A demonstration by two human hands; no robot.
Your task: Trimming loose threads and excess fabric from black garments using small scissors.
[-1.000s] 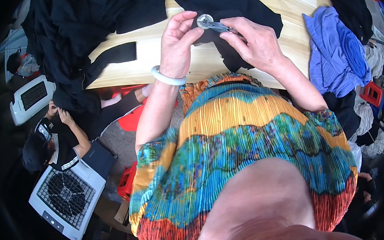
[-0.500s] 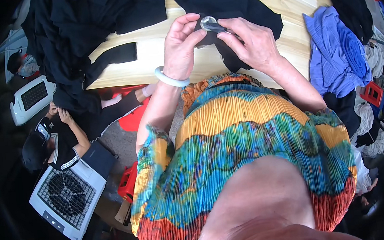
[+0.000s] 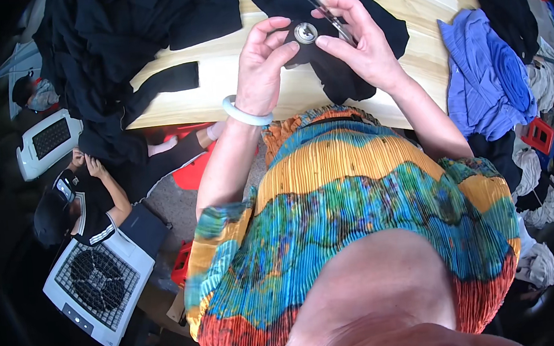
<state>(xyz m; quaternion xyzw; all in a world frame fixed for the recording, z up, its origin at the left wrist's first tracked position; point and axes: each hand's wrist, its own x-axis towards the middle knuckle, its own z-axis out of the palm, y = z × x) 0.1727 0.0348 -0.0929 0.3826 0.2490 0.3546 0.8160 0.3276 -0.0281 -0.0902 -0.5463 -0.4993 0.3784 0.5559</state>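
Left hand (image 3: 266, 65) closed in a pinch on a round silver button (image 3: 305, 33) set in a piece of black cloth (image 3: 334, 69), held just above the near edge of the wooden desk (image 3: 243, 90); right hand (image 3: 358, 41) curled around small scissors (image 3: 333, 20), fingertips pressing the cloth beside the button. Bare wood shows left of the hands up to a black garment heap (image 3: 114, 49) overhanging the left edge; blue cloth (image 3: 486, 75) hangs off the right end. Below the left edge, another person (image 3: 75, 204) crouches between two white fan units (image 3: 96, 287).
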